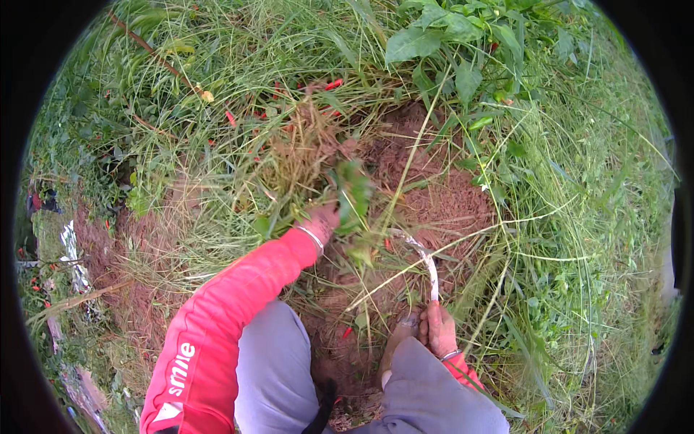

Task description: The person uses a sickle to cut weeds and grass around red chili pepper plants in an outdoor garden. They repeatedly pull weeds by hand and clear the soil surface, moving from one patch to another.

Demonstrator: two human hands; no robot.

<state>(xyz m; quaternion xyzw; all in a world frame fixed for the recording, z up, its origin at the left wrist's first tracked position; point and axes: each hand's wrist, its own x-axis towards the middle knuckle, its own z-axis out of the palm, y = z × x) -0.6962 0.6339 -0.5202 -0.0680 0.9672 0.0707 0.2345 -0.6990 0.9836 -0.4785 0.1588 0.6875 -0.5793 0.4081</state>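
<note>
My left hand [321,219], in a red sleeve with a bangle at the wrist, is shut on a clump of pulled grass [298,146] with brown, muddy roots. Some blurred green leaves hang beside it. Lower right, by my knee, my right hand [438,331] grips the lower end of a sickle [432,268]; its pale curved blade points up and left over the soil. The handle is hidden in my fingers. Bare reddish soil [455,206] lies between and beyond the hands.
Tall grass [564,217] stands at the right, with long stems crossing over the sickle. A broad-leaved plant [466,32] grows at the top right. Red chilli peppers [334,84] are scattered in the grass. A brown stick [157,51] leans at the upper left. My bent knees are close below.
</note>
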